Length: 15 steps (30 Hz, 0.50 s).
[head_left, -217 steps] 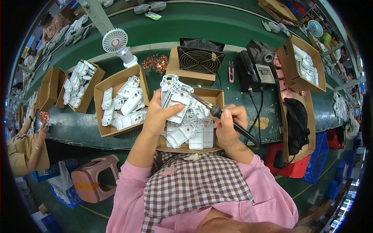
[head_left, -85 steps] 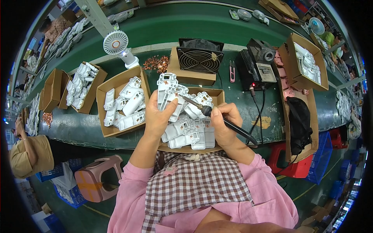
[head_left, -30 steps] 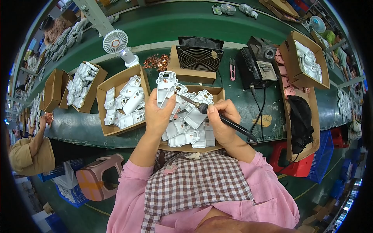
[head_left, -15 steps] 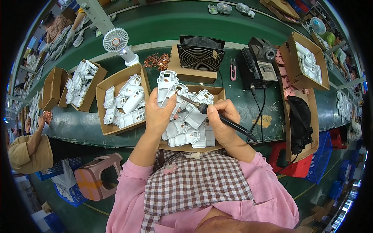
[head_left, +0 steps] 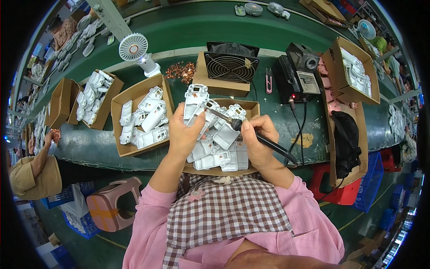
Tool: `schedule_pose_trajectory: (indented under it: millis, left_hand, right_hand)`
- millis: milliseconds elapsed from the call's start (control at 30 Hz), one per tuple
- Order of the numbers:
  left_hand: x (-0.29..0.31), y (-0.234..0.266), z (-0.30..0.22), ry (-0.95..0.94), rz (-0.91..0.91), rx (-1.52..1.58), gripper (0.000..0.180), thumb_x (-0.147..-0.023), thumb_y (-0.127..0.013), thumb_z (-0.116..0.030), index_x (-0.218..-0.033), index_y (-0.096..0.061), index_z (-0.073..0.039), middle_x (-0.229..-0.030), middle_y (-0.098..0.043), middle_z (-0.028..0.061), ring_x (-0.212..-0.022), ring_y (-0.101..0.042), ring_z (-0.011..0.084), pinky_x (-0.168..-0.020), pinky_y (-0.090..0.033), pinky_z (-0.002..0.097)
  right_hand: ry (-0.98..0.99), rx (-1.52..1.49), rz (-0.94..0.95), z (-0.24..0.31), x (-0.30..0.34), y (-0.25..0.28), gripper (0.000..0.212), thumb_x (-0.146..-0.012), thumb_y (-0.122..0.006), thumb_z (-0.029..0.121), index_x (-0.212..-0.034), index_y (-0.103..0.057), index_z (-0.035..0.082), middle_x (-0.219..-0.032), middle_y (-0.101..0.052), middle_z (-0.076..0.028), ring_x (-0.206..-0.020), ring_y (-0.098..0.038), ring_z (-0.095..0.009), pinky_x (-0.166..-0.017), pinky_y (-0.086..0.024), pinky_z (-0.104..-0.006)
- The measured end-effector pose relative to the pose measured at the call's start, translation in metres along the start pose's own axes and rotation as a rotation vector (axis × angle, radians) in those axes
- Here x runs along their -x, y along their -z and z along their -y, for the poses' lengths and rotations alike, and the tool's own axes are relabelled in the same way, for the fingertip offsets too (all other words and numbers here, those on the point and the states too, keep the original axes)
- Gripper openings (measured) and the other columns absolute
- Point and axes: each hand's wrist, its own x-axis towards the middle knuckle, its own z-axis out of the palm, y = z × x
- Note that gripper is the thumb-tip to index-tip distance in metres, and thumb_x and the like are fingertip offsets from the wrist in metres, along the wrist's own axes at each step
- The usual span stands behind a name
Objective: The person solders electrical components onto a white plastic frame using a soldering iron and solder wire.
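My left hand (head_left: 184,132) holds a white plastic housing part (head_left: 195,99) upright over a cardboard box (head_left: 249,107) full of similar white parts (head_left: 220,152). My right hand (head_left: 257,139) grips a black soldering iron (head_left: 251,133) like a pen. Its metal tip (head_left: 211,110) touches the held part near its middle. The iron's cable runs right toward a black soldering station (head_left: 301,74).
Another box of white parts (head_left: 142,119) lies left of my hands, and a further one (head_left: 96,102) beyond it. A black fan on a box (head_left: 230,68), a small white fan (head_left: 134,48), copper bits (head_left: 180,71) and pink cutters (head_left: 268,80) are behind. A person (head_left: 34,170) sits at left.
Since seven seconds ago, the held part has been raised slightly and the iron's tip has moved onto it. Over the last second both hands barely move.
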Motion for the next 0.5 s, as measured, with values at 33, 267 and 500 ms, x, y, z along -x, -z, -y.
schedule_pose_trajectory:
  millis: [33, 267, 500]
  left_hand:
    - [0.0001, 0.0, 0.0001, 0.001, 0.0, 0.0, 0.02, -0.085, -0.062, -0.008, -0.103, -0.056, -0.002, -0.086, -0.065, 0.0054, -0.058, -0.061, 0.0094, -0.041, -0.047, 0.0215]
    - [0.0007, -0.0002, -0.0005, -0.008, 0.002, -0.002, 0.021, -0.085, -0.062, -0.009, -0.103, -0.056, -0.003, -0.086, -0.065, 0.0049, -0.058, -0.061, 0.0091, -0.041, -0.047, 0.0214]
    - [0.0006, 0.0004, -0.0001, -0.003, 0.007, 0.0, 0.022, -0.085, -0.062, -0.009, -0.105, -0.055, -0.003, -0.086, -0.065, 0.0047, -0.058, -0.061, 0.0091, -0.041, -0.048, 0.0214]
  right_hand:
    - [0.001, -0.001, -0.002, 0.0009, -0.0001, -0.0006, 0.014, -0.087, -0.064, 0.007, -0.081, -0.052, 0.003, -0.068, -0.054, 0.0, -0.059, -0.044, -0.003, -0.051, -0.037, -0.0204]
    - [-0.002, -0.018, 0.025, 0.0009, -0.0005, -0.0009, 0.014, -0.088, -0.063, 0.008, -0.081, -0.051, 0.003, -0.068, -0.054, 0.0, -0.058, -0.043, -0.003, -0.051, -0.036, -0.0199]
    - [0.015, 0.004, 0.061, 0.0025, -0.0009, -0.0012, 0.011, -0.089, -0.056, 0.001, -0.082, -0.049, 0.002, -0.071, -0.052, -0.003, -0.057, -0.044, -0.004, -0.051, -0.038, -0.0192]
